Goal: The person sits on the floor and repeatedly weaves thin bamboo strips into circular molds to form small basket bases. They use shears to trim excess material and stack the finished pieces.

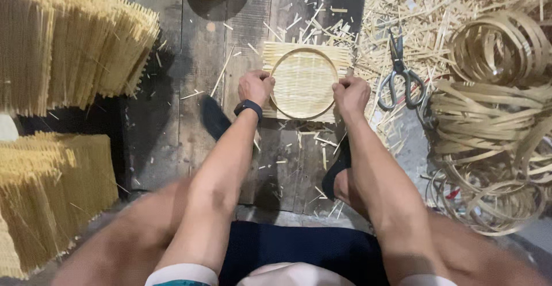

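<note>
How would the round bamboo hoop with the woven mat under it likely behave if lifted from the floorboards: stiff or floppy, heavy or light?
The woven mat is made of thin flat strips, so it probably flexes and weighs little. The round hoop, gripped by the left hand and right hand, looks like a bent strip, likely springy yet fairly stiff. Loose mat edges may fray or snap.

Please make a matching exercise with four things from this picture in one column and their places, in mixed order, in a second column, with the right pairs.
1. scissors
2. bamboo ring
3. stacked woven mats
4. loose bamboo hoops

a. far left of the floor
b. between both hands, on a square mat
c. piled at the far right
d. on bamboo scraps, right of the right hand

Pairs: 1-d, 2-b, 3-a, 4-c
</note>
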